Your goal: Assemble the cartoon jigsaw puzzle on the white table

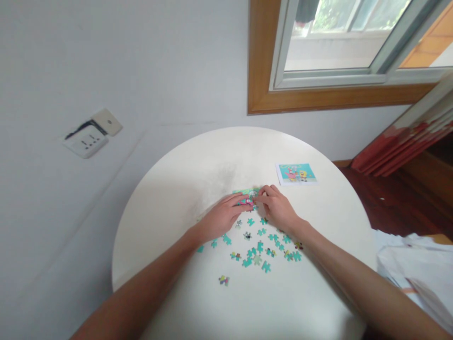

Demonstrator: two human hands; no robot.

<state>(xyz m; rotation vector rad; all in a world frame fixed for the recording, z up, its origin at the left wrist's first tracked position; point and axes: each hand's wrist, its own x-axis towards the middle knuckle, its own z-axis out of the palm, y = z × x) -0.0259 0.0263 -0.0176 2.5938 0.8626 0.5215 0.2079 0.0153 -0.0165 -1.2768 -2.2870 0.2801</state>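
On a round white table, my left hand and my right hand meet at a small joined strip of puzzle pieces, green and pink. Both hands have their fingertips on this strip. Several loose teal puzzle pieces lie scattered just behind my hands, nearer to me. One separate piece lies closer to the table's near edge.
A cartoon reference picture lies on the table at the far right. The wall holds a socket at left. A window with a wooden frame is above. White cloth lies at right.
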